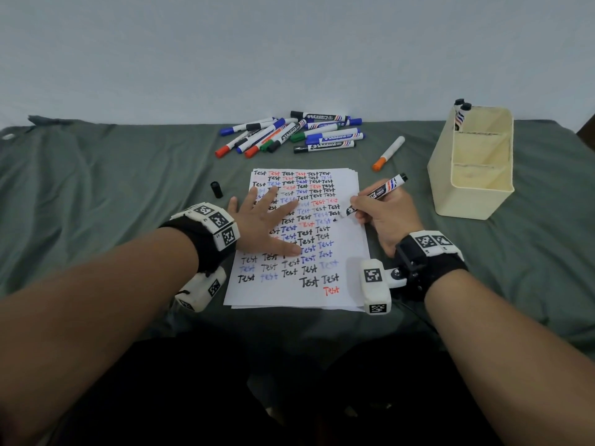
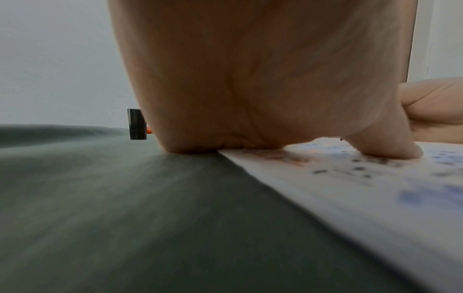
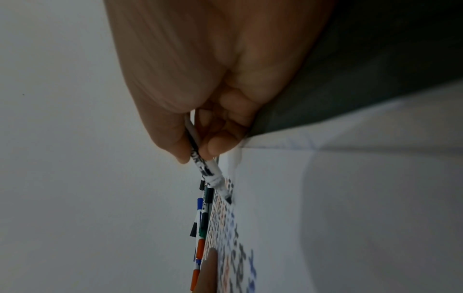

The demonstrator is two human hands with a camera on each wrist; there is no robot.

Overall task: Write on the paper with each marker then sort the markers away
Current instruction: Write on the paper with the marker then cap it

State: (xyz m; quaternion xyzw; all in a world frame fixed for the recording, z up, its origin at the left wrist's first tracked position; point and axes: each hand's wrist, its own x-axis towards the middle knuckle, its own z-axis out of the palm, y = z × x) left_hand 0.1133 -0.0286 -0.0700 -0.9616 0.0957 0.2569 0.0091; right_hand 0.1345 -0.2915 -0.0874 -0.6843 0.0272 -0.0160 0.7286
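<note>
Nearest me, my left hand (image 1: 269, 223) lies flat with fingers spread on the stack of paper (image 1: 346, 275), pressing it down; the left wrist view shows the heel of that palm at the paper's edge on the green cloth (image 1: 96, 188). My right hand (image 1: 383, 217) is at the sheet's right edge, its grip pinching an uncapped black marker (image 1: 376, 194) between thumb and fingers, the tip touching the paper just right of the rows of "Test" written in black, blue and red. The right wrist view confirms the nib on the sheet.

Just left of the paper's upper part a black cap (image 1: 216, 189) stands upright on the cloth, apart from everything else. Beyond the sheet's top right corner lies a single orange-capped marker (image 1: 389, 153). To the right stands a cream organiser (image 1: 467, 194) with three compartments; two markers (image 1: 461, 112) stand in the farthest one. Farthest back, by the wall, lies a loose pile of whiteboard markers (image 1: 289, 133) with blue, black, green and orange-red caps.
</note>
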